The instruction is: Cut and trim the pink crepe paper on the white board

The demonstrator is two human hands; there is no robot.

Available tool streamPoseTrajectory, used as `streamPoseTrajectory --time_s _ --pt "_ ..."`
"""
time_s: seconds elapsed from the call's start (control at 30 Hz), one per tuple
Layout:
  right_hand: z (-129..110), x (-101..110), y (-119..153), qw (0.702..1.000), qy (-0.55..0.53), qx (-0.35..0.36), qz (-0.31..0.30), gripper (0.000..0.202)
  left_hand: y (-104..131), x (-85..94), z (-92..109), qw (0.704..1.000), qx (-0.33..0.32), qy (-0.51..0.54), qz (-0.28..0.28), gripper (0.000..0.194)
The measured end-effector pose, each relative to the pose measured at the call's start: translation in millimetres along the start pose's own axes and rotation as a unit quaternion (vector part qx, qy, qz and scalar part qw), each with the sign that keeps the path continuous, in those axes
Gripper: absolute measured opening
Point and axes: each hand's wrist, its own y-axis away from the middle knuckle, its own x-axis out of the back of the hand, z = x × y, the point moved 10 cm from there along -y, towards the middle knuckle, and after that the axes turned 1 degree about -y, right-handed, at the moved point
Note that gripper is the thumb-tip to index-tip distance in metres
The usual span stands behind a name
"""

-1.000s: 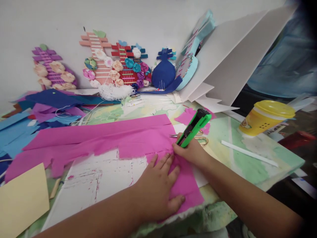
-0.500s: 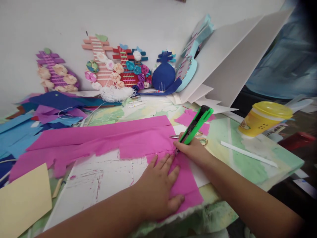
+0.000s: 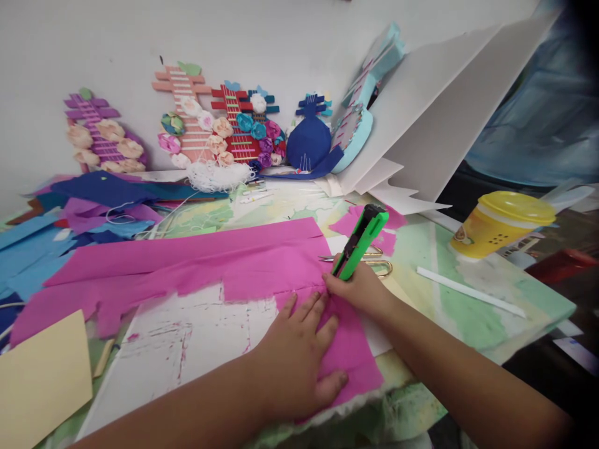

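My left hand (image 3: 299, 355) lies flat with spread fingers on a sheet of bright pink crepe-like paper (image 3: 262, 255). A cut line runs through the paper just beyond its fingertips. In my right hand (image 3: 358, 287) is a green and black utility knife (image 3: 360, 240), tilted with its top leaning right; the blade end is hidden by the fingers at the pink sheet. Under the pink paper is a white board (image 3: 187, 343) with pink-stained cut marks. Gold-handled scissors (image 3: 381, 267) lie beside the right hand, partly covered by it.
A yellow lidded cup (image 3: 500, 224) and a white strip (image 3: 470, 292) are at the right. Blue and purple paper scraps (image 3: 103, 193) heap at the left, near a cream sheet (image 3: 44, 380). Paper instrument models (image 3: 309, 140) and folded white boards (image 3: 421, 106) stand along the wall.
The knife has become more upright, its top end moving left and slightly down. My right hand has shifted slightly left along the cut line. My left hand stays in place.
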Motion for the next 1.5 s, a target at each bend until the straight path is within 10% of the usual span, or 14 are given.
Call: streamPoseTrajectory --time_s 1.5 --pt "-10.0 4.1 1.1 0.998 -0.013 0.065 0.007 0.026 1.8 0.7 2.7 0.999 0.000 -0.030 0.012 0.070"
